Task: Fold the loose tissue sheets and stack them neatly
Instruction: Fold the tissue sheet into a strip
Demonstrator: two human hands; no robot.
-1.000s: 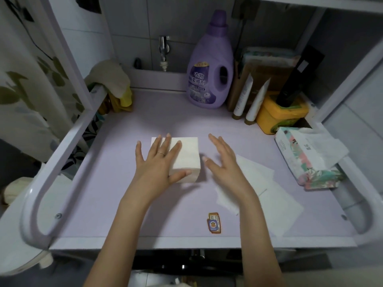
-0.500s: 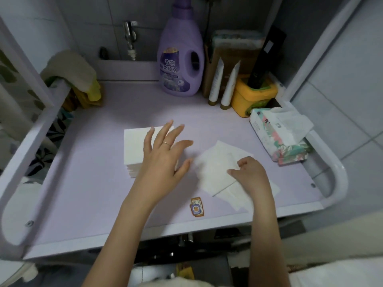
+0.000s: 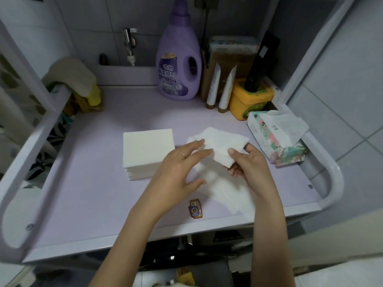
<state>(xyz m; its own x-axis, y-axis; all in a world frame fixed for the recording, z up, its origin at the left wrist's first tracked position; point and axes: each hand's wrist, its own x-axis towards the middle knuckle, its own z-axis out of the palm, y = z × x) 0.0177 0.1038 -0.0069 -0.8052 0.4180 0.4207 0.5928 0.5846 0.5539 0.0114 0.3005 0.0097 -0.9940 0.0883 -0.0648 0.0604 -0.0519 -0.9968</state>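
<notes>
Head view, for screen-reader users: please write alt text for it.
A person's right hand pinches a loose tissue sheet by its edge while the open left hand touches its other end, above more loose sheets on a lilac shelf. A stack of folded tissues sits left of them; a purple fabric softener bottle stands behind.

- Bare desk [image 3: 87, 204] is lying open left of and nearer than the left grip [image 3: 182, 168].
- The folded stack [image 3: 148, 150] is sitting just left of that grip.
- The tissue pack [image 3: 275, 139] is crowding the right grip [image 3: 248, 164] from its right; the bottle [image 3: 178, 65] and yellow tub [image 3: 248, 100] are standing beyond.
</notes>
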